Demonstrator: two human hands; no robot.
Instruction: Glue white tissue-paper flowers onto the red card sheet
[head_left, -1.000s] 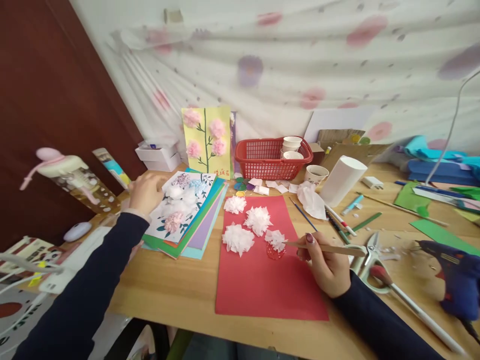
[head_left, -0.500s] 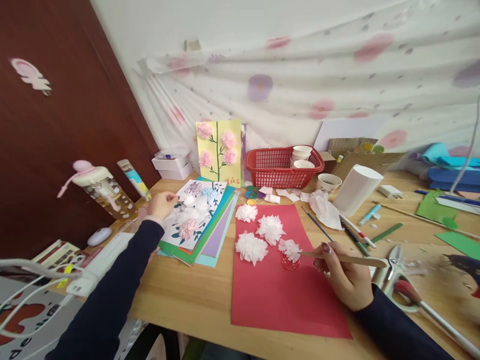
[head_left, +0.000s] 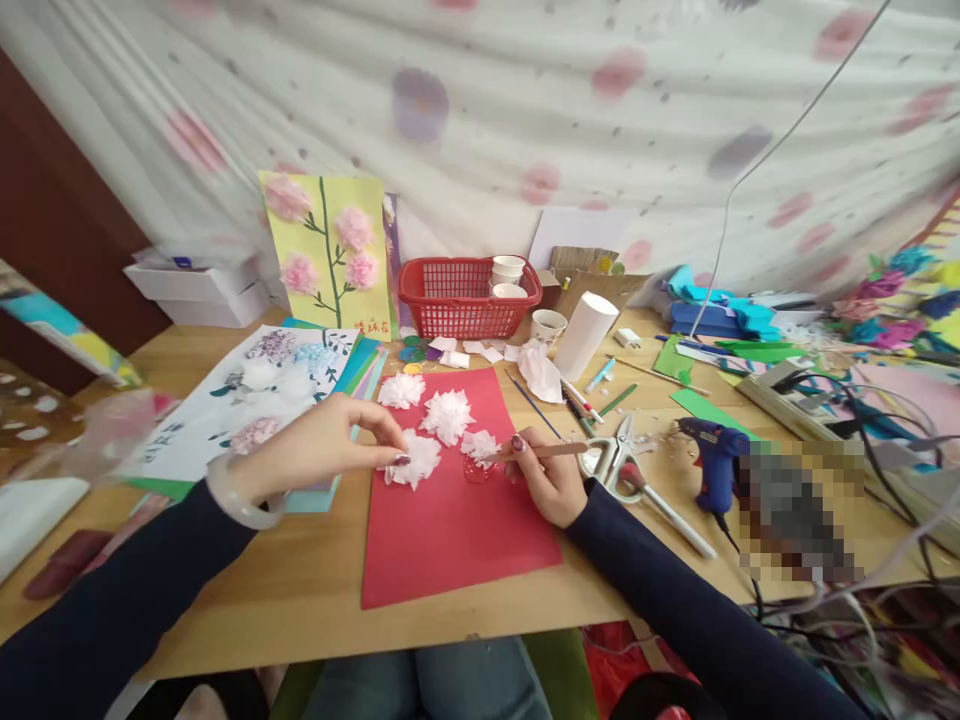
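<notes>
Several white tissue flowers [head_left: 448, 416] lie on a red sheet [head_left: 450, 540]. In my right hand [head_left: 551, 480] is a thin wooden stick [head_left: 551, 451], its tip against a smaller white tuft [head_left: 481, 447] on a ring of red glue at the sheet's right side. My left hand [head_left: 322, 445] is over the sheet's left edge, thumb and finger pinched beside the lower-left flower [head_left: 414, 461]. Whether anything is between those fingertips is too small to tell. Left of the sheet lies a white paper [head_left: 187, 420] with fluffy flowers on a stack of coloured sheets.
Behind the red sheet stand a red basket [head_left: 465, 318] with paper cups, a yellow flower picture [head_left: 360, 200] and a white roll [head_left: 587, 335]. Scissors [head_left: 619, 455], a brush [head_left: 675, 520] and a blue glue gun [head_left: 712, 460] lie to the right.
My left hand has moved right, from the stacked papers to the red sheet's left edge. The view has turned right, showing the glue gun fully. The stick stays at the small tuft.
</notes>
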